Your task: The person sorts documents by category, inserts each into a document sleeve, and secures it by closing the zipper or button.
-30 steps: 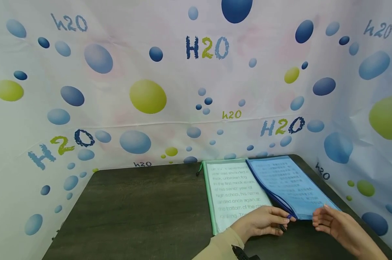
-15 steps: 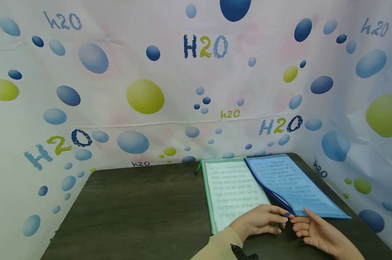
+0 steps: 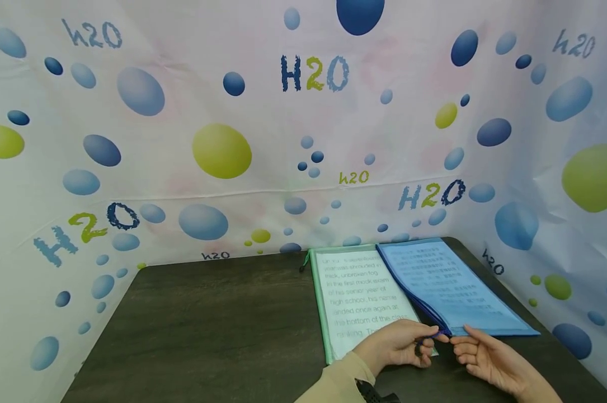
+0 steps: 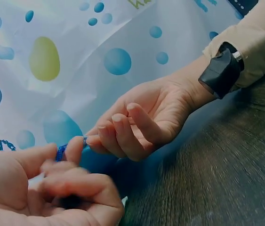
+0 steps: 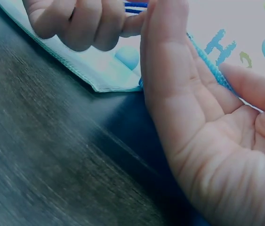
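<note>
A blue mesh zipper pouch (image 3: pixel 449 285) with a printed sheet inside lies partly over a green zipper pouch (image 3: pixel 320 313), which holds a page of English text. At the blue pouch's near left corner, my left hand (image 3: pixel 396 344) pinches a blue zipper pull cord (image 4: pixel 61 153) between thumb and forefinger. A small dark end piece (image 4: pixel 71 201) shows among its curled fingers. My right hand (image 3: pixel 494 358) holds that same corner, thumb above and fingers below. The right wrist view shows the pouch's mesh edge (image 5: pixel 212 66) passing between thumb and fingers.
Both pouches lie on the right part of a dark wood-grain table (image 3: pixel 207 330). A white backdrop (image 3: pixel 263 112) printed with bubbles and H2O lettering surrounds it. From the green pouch's far left corner hangs a green cord (image 3: pixel 306 258).
My right hand has moved left from the near edge to the blue pouch's corner and taken hold there. My left hand's fingers have drawn the cord slightly left, curling further.
</note>
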`<state>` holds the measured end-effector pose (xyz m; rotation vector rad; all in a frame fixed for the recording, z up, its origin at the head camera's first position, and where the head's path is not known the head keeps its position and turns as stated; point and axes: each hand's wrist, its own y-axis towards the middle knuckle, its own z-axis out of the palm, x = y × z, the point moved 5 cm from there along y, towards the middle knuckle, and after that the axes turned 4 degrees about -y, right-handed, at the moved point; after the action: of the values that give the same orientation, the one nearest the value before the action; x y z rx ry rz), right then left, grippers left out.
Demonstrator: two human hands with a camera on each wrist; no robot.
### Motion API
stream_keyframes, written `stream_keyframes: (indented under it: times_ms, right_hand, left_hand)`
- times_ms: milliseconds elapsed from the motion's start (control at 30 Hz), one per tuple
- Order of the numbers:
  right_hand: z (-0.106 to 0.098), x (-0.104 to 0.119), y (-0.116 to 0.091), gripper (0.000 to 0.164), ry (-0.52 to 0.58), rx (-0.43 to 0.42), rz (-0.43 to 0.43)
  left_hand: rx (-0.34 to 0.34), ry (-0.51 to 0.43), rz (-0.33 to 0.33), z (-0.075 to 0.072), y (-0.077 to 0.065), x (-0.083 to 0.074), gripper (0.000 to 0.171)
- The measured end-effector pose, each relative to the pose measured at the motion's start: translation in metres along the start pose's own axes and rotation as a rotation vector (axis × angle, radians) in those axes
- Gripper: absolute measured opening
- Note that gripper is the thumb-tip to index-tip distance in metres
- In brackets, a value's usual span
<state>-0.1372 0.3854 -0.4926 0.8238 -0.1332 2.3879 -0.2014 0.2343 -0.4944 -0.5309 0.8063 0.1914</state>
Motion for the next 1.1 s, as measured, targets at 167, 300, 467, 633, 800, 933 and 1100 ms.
stream_keyframes:
  times_ms: [167, 300, 467, 633, 800, 933, 1100]
  right_hand:
    - [-0.001, -0.001, -0.001, 0.067, 0.017, 0.007, -0.003]
    - [0.0, -0.001, -0.001, 0.066, 0.043, 0.02, -0.015]
    - [-0.001, 0.0, 0.0, 0.063, 0.055, 0.033, -0.028]
    - [-0.002, 0.0, 0.002, 0.063, 0.064, 0.06, -0.037]
    - [-0.001, -0.001, 0.002, 0.062, 0.066, 0.059, -0.042]
    - [0.0, -0.002, 0.001, 0.06, 0.057, 0.045, -0.04]
    - [0.001, -0.001, 0.003, 0.06, 0.054, 0.049, -0.045]
  left_hand:
    - [0.05, -0.132, -0.048, 0.002, 0.0, 0.0, 0.024]
    - [0.085, -0.313, -0.088, 0.003, 0.001, 0.0, 0.024]
    - [0.054, -0.6, -0.1, 0.002, 0.004, 0.001, 0.023]
    - [0.013, -0.726, -0.053, -0.001, 0.004, -0.003, 0.022]
    - [-0.006, -0.792, 0.001, -0.007, 0.007, -0.007, 0.021]
    - [-0.043, -0.822, 0.04, -0.012, 0.01, -0.011, 0.021]
    - [-0.108, -0.834, 0.102, -0.02, 0.015, -0.02, 0.023]
